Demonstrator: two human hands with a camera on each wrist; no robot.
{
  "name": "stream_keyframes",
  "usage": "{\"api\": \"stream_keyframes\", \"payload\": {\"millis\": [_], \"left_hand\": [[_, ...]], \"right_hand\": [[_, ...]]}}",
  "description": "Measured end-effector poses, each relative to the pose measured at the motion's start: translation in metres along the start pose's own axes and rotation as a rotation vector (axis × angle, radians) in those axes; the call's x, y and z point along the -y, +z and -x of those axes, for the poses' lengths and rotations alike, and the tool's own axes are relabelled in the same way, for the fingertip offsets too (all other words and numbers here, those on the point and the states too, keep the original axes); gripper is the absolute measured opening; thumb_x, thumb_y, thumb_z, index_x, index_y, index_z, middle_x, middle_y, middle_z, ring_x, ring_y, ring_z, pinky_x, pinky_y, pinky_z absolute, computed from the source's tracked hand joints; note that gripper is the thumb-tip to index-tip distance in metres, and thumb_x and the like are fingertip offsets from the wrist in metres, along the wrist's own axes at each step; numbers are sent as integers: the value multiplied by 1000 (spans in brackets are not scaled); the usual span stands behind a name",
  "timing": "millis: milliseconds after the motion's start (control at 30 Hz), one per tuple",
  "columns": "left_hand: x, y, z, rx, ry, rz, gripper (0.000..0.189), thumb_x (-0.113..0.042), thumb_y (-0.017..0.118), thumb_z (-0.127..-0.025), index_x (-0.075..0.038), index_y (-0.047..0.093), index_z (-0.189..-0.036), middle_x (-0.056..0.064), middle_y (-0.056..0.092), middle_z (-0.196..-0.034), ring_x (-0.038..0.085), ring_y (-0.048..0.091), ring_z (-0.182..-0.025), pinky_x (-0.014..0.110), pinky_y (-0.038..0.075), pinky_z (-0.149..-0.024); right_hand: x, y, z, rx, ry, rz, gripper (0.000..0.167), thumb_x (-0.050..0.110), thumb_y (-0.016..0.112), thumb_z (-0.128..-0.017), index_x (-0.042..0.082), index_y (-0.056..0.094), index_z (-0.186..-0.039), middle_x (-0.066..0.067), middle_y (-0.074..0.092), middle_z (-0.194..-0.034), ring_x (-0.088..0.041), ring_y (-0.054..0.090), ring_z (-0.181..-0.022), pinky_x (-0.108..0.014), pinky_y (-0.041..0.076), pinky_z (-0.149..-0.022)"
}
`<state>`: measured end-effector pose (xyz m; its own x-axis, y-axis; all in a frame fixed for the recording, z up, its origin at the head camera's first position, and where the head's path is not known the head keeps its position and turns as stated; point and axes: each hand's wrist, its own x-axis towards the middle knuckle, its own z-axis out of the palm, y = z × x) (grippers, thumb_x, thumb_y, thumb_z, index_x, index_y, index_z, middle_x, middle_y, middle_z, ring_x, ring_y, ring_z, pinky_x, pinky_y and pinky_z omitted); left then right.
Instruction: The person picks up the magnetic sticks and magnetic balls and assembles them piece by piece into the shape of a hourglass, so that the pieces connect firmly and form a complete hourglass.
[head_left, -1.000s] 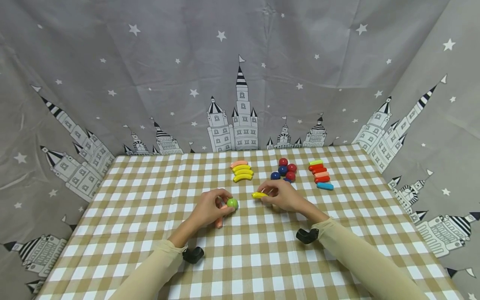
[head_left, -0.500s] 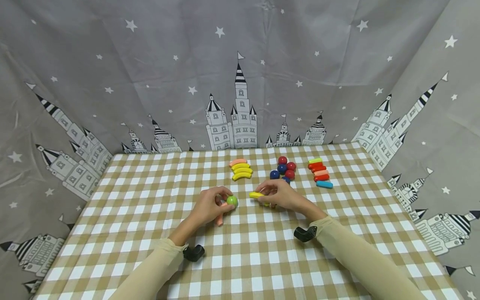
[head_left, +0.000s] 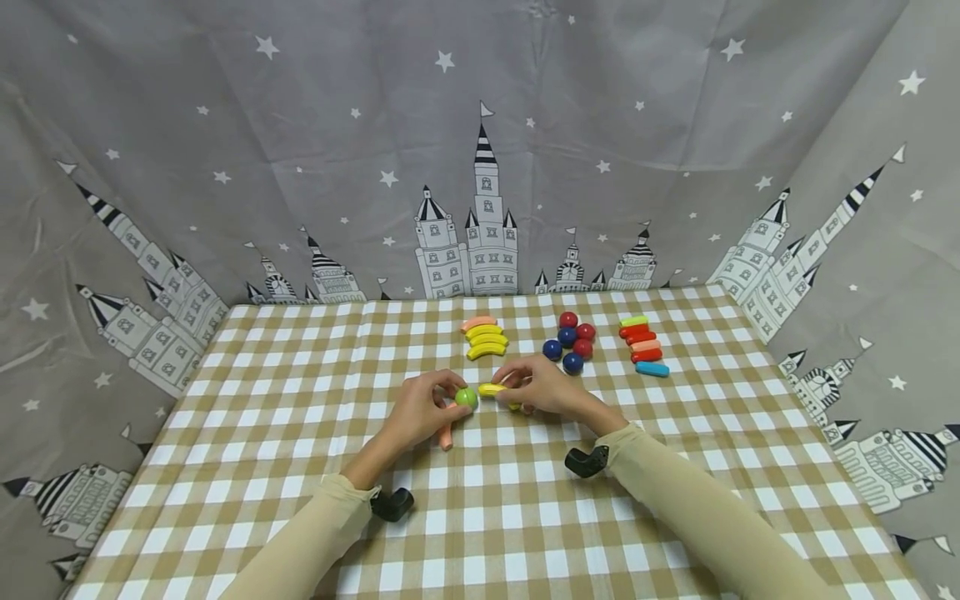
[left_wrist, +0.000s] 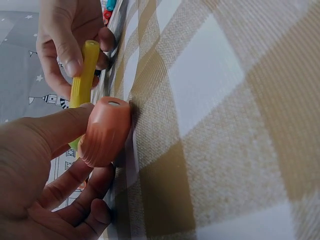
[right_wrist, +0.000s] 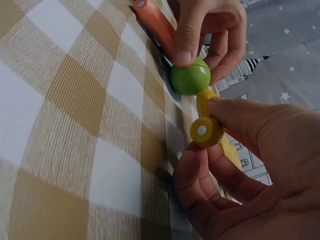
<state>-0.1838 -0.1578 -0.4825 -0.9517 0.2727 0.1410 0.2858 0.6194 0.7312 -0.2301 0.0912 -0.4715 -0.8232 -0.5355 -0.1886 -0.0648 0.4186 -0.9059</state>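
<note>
Your right hand (head_left: pixel 543 385) has moved left, bringing its pinched curved yellow rod (head_left: pixel 491 389) close to the green ball (head_left: pixel 466 397) your left hand (head_left: pixel 416 408) pinches mid-worktop (head_left: pixel 465 537), orange rod (head_left: pixel 446 437) seemingly joined, yellow contact unclear, far blue balls (head_left: pixel 573 362) still loose.

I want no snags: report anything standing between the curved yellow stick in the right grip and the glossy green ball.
Nothing visible: the curved yellow stick ends right beside the glossy green ball; whether they touch is unclear.
</note>
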Motion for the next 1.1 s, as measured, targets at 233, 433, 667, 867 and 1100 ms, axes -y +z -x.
{"api": "stream_keyframes", "payload": {"millis": [233, 433, 667, 867, 1100], "left_hand": [[0, 0, -1, -2, -15, 12, 27, -16, 88, -82, -12, 74, -104, 3, 73, -94, 11, 59, -65, 27, 46, -58], [-2, 1, -2, 14, -29, 23, 26, -16, 88, -83, -12, 71, -103, 3, 68, -83, 11, 55, -58, 27, 42, -53], [-8, 1, -2, 33, -14, 24, 28, -11, 89, -80, -10, 67, -96, 4, 69, -95, 10, 56, -64, 26, 46, -58], [-10, 0, -2, 46, -14, 6, 31, -11, 91, -78, -11, 66, -96, 2, 67, -93, 16, 59, -70, 27, 48, -62], [-9, -1, -2, 72, -29, 10, 29, -13, 89, -79, -12, 70, -101, 1, 69, -95, 16, 61, -73, 28, 49, -64]], "right_hand": [[0, 5, -4, -11, -35, 32, 19, 13, 79, -92, 10, 74, -110, -6, 72, -96, -17, 60, -66, -28, 52, -58], [0, 5, -4, -43, -69, 72, 16, 13, 78, -92, 11, 75, -109, -4, 72, -97, -16, 62, -70, -29, 52, -60], [0, 9, -6, -85, -148, 146, 15, 9, 78, -90, 8, 77, -105, 0, 75, -99, -13, 67, -88, -30, 54, -81], [-2, 13, -9, -95, -207, 200, 14, 7, 79, -90, 7, 77, -104, -2, 76, -97, -11, 66, -84, -28, 55, -77], [-2, 16, -8, -112, -210, 239, 14, 8, 77, -90, 8, 76, -104, -1, 73, -97, -12, 62, -84, -28, 51, -76]]}}
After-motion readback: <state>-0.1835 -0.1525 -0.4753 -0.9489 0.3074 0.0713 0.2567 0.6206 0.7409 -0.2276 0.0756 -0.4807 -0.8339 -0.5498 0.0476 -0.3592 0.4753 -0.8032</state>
